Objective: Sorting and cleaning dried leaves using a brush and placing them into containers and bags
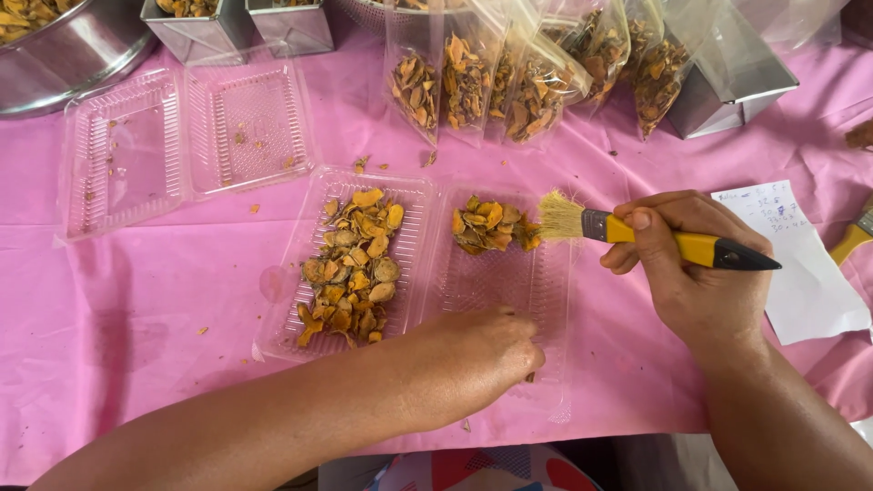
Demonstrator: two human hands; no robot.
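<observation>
My right hand (pixel 696 273) grips a yellow-handled paintbrush (pixel 637 232), its pale bristles at the right edge of an open clear plastic clamshell tray (pixel 427 291). The tray's left half holds many dried orange-yellow root slices (pixel 355 268); a small pile of slices (pixel 491 225) lies at the far end of the right half, next to the bristles. My left hand (pixel 486 350) rests with fingers curled on the near end of the tray's right half, apparently pinching or pressing it; what it holds is hidden.
A second open clamshell tray (pixel 127 155) with crumbs lies at the back left. Several clear bags of slices (pixel 509 82) stand behind, beside metal tins (pixel 727 86) and a steel bowl (pixel 55 64). A paper note (pixel 800 264) and another brush (pixel 855 236) lie at right on the pink cloth.
</observation>
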